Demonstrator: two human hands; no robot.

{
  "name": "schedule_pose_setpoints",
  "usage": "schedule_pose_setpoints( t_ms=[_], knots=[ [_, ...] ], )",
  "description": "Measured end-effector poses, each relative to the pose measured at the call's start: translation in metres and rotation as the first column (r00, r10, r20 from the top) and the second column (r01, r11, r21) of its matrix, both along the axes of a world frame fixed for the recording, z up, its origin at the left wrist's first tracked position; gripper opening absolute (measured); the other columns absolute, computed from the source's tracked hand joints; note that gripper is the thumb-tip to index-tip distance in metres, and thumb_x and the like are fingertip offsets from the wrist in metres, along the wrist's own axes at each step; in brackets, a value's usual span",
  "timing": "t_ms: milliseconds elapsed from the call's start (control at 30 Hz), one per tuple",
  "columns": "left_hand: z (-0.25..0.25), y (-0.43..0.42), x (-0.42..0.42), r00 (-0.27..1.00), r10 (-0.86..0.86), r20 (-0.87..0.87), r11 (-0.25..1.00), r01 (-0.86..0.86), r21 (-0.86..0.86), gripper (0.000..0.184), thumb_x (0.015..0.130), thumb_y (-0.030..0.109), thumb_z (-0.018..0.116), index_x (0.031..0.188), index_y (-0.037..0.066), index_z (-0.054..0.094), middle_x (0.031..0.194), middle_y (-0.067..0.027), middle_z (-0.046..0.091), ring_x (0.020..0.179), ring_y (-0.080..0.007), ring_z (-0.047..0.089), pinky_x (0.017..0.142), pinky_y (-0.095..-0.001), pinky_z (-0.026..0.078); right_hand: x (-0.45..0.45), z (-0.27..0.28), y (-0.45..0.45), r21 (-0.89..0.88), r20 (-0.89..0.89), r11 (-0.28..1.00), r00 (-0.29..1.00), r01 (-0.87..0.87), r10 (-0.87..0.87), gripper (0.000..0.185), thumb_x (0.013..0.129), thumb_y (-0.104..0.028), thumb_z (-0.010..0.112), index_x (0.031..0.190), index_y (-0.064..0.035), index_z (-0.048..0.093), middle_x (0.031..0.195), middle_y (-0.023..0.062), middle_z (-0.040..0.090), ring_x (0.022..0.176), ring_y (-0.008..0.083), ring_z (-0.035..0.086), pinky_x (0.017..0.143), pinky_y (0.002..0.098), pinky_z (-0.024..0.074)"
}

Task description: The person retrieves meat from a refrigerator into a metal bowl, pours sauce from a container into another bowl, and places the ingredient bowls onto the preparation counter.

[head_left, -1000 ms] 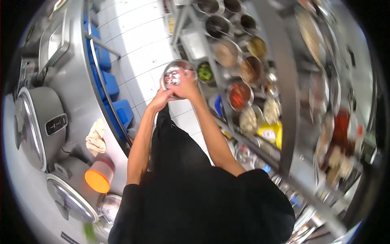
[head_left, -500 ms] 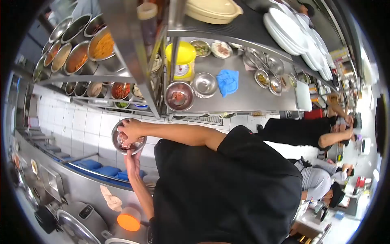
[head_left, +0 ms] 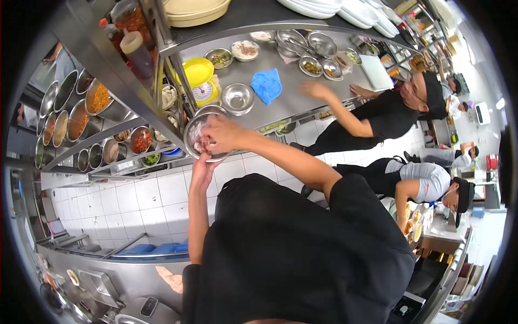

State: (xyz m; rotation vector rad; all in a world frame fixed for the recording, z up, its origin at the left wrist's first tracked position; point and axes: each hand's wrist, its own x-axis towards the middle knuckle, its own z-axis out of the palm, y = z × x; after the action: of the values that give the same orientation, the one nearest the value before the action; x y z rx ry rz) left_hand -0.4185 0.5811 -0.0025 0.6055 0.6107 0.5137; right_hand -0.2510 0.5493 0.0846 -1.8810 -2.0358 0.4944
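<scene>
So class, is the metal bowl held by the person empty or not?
Not empty: the bowl has pinkish food showing inside, beside the right hand.

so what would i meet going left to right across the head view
Round steel pot of bright orange shreds, held round steel bowl of pinkish pieces, crumpled blue cloth, flat white rectangular board, nearest co-worker's black cap.

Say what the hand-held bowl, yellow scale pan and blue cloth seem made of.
Held bowl: probably smooth metal, from its shiny grey rim.
Yellow pan: likely plastic, evenly coloured with a slight sheen.
Blue cloth: matt fabric, judging by its folds; fibre unclear.
</scene>
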Motion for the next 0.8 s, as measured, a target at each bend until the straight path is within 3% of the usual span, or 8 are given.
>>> schedule_pose_setpoints(
  t_ms=[100, 233, 300, 367, 433, 533, 633, 800],
  knots=[
    [0.017, -0.014, 0.029, 0.994, -0.103, -0.044, 0.989, 0.107, 0.100, 0.044, 0.094, 0.010, 0.050, 0.135, -0.002, 0.042, 0.130, -0.0127, 0.054, 0.114, -0.0259, 0.059, 0.091, -0.0407, 0.055, 0.000, -0.023, -0.028, 0.164, 0.142, 0.926, 0.921, 0.340, -0.364, 0.027, 0.076, -0.028, 0.065, 0.097, -0.0113, 0.064, 0.111, 0.0171, 0.058, 0.102, 0.0360, 0.059, 0.082, 0.0496, 0.0501],
    [0.001, -0.024, 0.057, 0.994, -0.090, -0.055, 0.996, 0.090, -0.006, 0.041, 0.095, 0.011, 0.051, 0.134, 0.002, 0.045, 0.125, -0.0100, 0.057, 0.112, -0.0244, 0.059, 0.091, -0.0456, 0.051, 0.045, -0.046, -0.029, -0.055, 0.081, 0.996, 0.995, 0.065, -0.061, 0.017, 0.077, -0.029, 0.065, 0.086, -0.0141, 0.065, 0.103, 0.0166, 0.061, 0.091, 0.0373, 0.062, 0.070, 0.0489, 0.0532],
    [-0.006, -0.036, 0.066, 0.992, -0.127, -0.027, 0.992, 0.127, 0.026, 0.037, 0.095, 0.012, 0.049, 0.131, 0.004, 0.048, 0.126, -0.0098, 0.057, 0.115, -0.0255, 0.056, 0.094, -0.0446, 0.050, 0.069, -0.063, -0.039, 0.293, 0.053, 0.956, 0.998, 0.017, -0.034, 0.018, 0.075, -0.029, 0.065, 0.087, -0.0149, 0.063, 0.100, 0.0137, 0.060, 0.090, 0.0360, 0.062, 0.072, 0.0485, 0.0530],
    [-0.033, -0.028, 0.081, 0.975, -0.222, -0.024, 0.974, 0.220, -0.057, 0.037, 0.091, 0.009, 0.049, 0.128, 0.005, 0.049, 0.127, -0.0095, 0.055, 0.116, -0.0260, 0.055, 0.096, -0.0438, 0.050, 0.081, -0.062, -0.050, 0.469, 0.081, 0.836, 0.929, 0.284, -0.361, 0.022, 0.076, -0.028, 0.065, 0.093, -0.0143, 0.063, 0.099, 0.0133, 0.058, 0.089, 0.0328, 0.062, 0.078, 0.0456, 0.0514],
    [-0.033, -0.032, 0.105, 0.976, -0.197, -0.094, 0.980, 0.193, -0.050, 0.036, 0.087, 0.008, 0.050, 0.122, 0.003, 0.051, 0.123, -0.0099, 0.056, 0.113, -0.0259, 0.056, 0.095, -0.0443, 0.050, 0.106, -0.063, -0.068, 0.368, 0.224, 0.922, 0.952, 0.117, -0.210, 0.032, 0.077, -0.029, 0.064, 0.103, -0.0098, 0.061, 0.105, 0.0155, 0.057, 0.099, 0.0346, 0.059, 0.087, 0.0451, 0.0474],
    [-0.030, -0.059, 0.138, 0.990, -0.115, -0.081, 0.993, 0.116, 0.005, 0.035, 0.084, 0.008, 0.053, 0.118, 0.000, 0.052, 0.121, -0.0121, 0.057, 0.111, -0.0255, 0.057, 0.096, -0.0441, 0.051, 0.134, -0.007, -0.108, 0.060, -0.136, 0.986, 0.980, 0.153, -0.143, 0.037, 0.077, -0.030, 0.063, 0.106, -0.0065, 0.060, 0.110, 0.0201, 0.056, 0.110, 0.0398, 0.053, 0.092, 0.0470, 0.0437],
    [-0.033, -0.087, 0.160, 0.994, -0.110, -0.022, 0.991, 0.111, 0.073, 0.041, 0.081, 0.008, 0.053, 0.121, 0.001, 0.051, 0.122, -0.0103, 0.057, 0.111, -0.0242, 0.057, 0.097, -0.0439, 0.050, 0.152, -0.038, -0.123, 0.102, 0.012, 0.883, 0.886, 0.459, -0.463, 0.037, 0.078, -0.031, 0.061, 0.108, -0.0089, 0.060, 0.117, 0.0197, 0.056, 0.111, 0.0414, 0.054, 0.090, 0.0492, 0.0462],
    [-0.002, -0.144, 0.199, 0.993, -0.111, -0.025, 0.994, 0.112, 0.021, 0.045, 0.079, 0.005, 0.051, 0.124, 0.002, 0.049, 0.124, -0.0094, 0.056, 0.114, -0.0257, 0.057, 0.100, -0.0419, 0.050, 0.186, -0.090, -0.137, 0.119, -0.140, 0.974, 0.974, 0.194, -0.177, 0.035, 0.080, -0.032, 0.060, 0.104, -0.0068, 0.066, 0.100, 0.0188, 0.065, 0.090, 0.0357, 0.066, 0.073, 0.0456, 0.0553]
  ],
)
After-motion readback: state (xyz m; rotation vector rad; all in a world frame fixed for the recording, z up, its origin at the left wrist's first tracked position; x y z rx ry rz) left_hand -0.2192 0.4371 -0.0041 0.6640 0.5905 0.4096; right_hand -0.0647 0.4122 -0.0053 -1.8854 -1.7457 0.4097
